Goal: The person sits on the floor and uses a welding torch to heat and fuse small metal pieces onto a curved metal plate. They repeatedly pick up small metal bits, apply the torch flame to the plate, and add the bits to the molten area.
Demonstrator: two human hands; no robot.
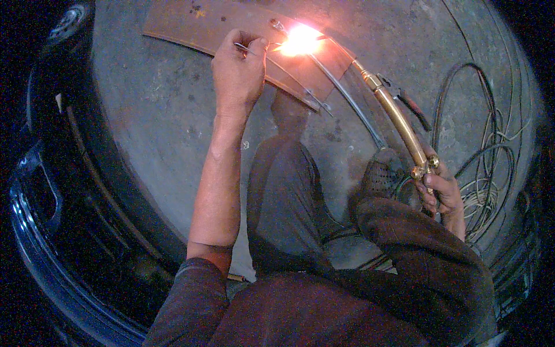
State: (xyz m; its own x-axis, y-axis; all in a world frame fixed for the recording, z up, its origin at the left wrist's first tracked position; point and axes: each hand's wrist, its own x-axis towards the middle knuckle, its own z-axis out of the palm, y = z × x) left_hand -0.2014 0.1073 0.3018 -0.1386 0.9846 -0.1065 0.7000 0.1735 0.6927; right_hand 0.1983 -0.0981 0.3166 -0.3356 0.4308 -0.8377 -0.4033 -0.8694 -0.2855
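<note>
Pinched in left hand (238, 72), thin filler rod (254, 51) feeds flame (300, 39) just ahead; right hand (442, 194) wraps brass torch (399, 118) handle, keeping fingers away from heat w/ long reach.

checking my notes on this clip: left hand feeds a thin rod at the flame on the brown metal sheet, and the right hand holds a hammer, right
Not quite. The right hand holds a brass torch, not a hammer; its tip meets the bright flame. The rest stands: the left hand holds a thin rod toward the flame on the brown metal sheet. The head view shows it.
</note>
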